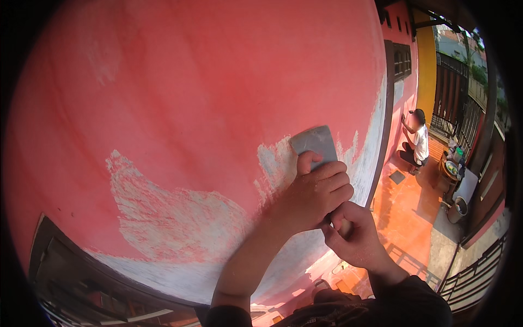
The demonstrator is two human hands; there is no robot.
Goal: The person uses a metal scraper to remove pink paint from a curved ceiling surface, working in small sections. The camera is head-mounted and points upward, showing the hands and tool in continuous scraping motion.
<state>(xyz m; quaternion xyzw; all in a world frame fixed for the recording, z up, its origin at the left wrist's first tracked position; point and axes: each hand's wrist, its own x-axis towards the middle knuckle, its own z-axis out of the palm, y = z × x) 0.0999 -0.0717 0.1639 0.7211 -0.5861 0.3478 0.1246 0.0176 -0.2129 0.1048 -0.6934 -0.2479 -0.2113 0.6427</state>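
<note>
My left hand [320,184] is closed around a scraper with a wide grey metal blade [314,144], its thumb or finger resting on the blade. The blade lies against the pink painted wall [196,102], at the upper edge of a scraped patch. My right hand [353,235] grips the lower end of the scraper's handle [346,228], just below my left hand. Pale, rough scraped areas [179,220] show on the wall to the left of my forearm and around the blade. Most of the handle is hidden by my fingers.
A person in a white shirt [421,143] crouches by the wall farther off at the right. Near that person are a small round table [443,169] with items and a bucket [458,208]. A dark-framed window [73,261] is at lower left, a metal railing [474,269] at lower right.
</note>
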